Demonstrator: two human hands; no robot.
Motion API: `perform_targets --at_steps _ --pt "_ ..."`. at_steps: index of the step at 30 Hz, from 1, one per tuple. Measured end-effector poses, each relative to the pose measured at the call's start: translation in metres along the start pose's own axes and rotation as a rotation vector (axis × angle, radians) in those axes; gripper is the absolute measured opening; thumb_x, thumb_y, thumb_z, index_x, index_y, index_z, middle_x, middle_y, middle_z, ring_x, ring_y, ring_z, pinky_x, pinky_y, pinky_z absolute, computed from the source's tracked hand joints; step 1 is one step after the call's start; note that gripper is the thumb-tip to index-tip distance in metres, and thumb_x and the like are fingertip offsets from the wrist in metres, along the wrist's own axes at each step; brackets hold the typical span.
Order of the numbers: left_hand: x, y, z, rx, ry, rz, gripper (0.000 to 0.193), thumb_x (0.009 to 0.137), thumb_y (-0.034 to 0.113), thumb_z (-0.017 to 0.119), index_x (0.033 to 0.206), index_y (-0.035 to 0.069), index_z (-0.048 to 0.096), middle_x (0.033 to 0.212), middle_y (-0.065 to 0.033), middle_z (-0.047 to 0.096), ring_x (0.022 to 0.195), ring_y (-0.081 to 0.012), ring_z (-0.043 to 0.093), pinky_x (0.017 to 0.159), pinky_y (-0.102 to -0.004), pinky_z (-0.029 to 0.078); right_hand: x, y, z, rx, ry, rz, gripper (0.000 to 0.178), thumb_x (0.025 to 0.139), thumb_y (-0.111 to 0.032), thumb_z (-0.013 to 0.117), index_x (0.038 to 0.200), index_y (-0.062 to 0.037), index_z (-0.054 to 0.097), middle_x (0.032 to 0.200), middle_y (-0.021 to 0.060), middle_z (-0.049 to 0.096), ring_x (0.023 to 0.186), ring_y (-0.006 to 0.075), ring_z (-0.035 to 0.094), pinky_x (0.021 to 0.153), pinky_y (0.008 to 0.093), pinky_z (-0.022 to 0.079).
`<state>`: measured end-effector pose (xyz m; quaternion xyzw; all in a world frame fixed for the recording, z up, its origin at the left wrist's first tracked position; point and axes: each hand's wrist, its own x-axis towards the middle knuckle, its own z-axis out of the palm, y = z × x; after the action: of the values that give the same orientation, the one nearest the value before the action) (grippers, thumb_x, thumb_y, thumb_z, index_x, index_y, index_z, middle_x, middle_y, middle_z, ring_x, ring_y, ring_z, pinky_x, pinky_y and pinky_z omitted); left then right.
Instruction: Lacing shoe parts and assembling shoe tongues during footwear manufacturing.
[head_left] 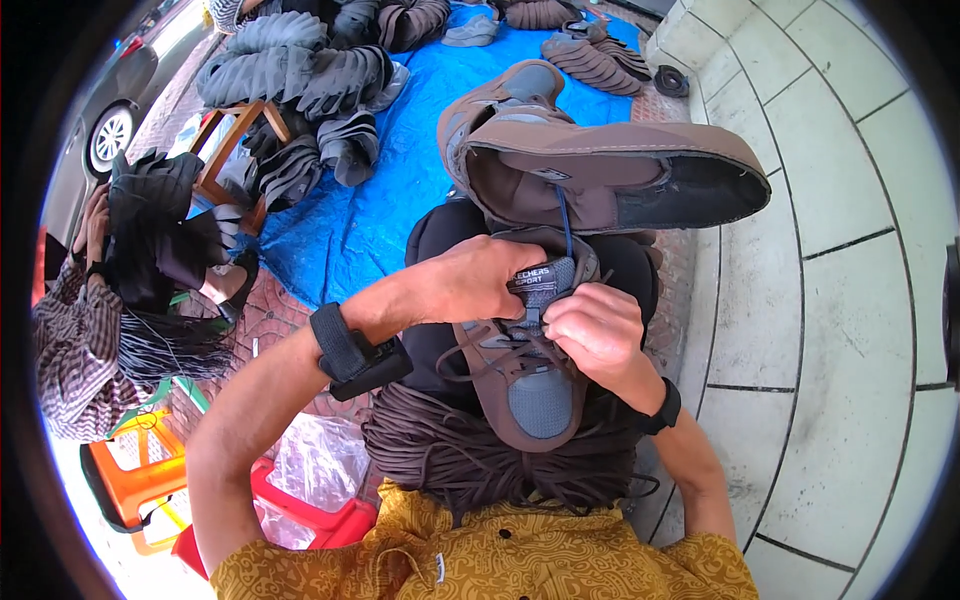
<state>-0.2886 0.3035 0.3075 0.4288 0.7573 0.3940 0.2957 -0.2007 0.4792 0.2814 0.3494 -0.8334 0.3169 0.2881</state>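
Observation:
A brown and grey shoe upper (540, 405) lies across my lap, toe toward me, with a loose brown shoelace (452, 368) trailing over its left side. My left hand (482, 280) is closed on its padded collar and tongue, thumb against the grey tongue (540, 283). At the tongue's small loop, my right hand (600, 325) is closed in a pinch; its fingers hide what is between them. Beyond both hands lie matching shoe uppers (620, 140), the nearest showing its hollow underside. A thin blue cord (563, 215) runs from it down to the upper I hold.
A thick bundle of brown laces (450, 450) rests on my lap. Ahead, stacked uppers (300, 80) lie on a blue tarp (430, 110). At left, a person (95, 330) handles dark uppers near an orange stool (145, 480). A tiled ledge (830, 350) runs along the right.

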Motion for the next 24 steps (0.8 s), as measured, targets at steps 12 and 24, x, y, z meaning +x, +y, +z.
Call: perform_targets --at_steps 12,24 --pt "-0.003 -0.009 0.01 0.113 0.167 0.102 0.03 0.066 0.007 0.063 0.093 0.001 0.051 0.082 -0.0213 0.059 0.083 -0.0392 0.056 0.069 -0.0442 0.043 0.002 -0.006 0.005 -0.036 0.039 0.188 0.016 0.057 0.002 0.064 0.065 -0.0055 0.053 0.063 0.0051 0.056 0.055 0.0222 0.055 0.05 0.031 0.044" --pt "-0.004 -0.006 0.008 0.09 0.113 0.131 0.034 0.07 0.004 0.061 0.101 0.0 0.049 0.088 -0.0206 0.058 0.084 -0.0401 0.054 0.068 -0.0414 0.042 0.006 -0.014 0.006 -0.031 0.028 0.216 0.016 0.059 0.004 0.063 0.068 -0.0056 0.054 0.062 0.0056 0.056 0.057 0.0234 0.058 0.05 0.0319 0.045"
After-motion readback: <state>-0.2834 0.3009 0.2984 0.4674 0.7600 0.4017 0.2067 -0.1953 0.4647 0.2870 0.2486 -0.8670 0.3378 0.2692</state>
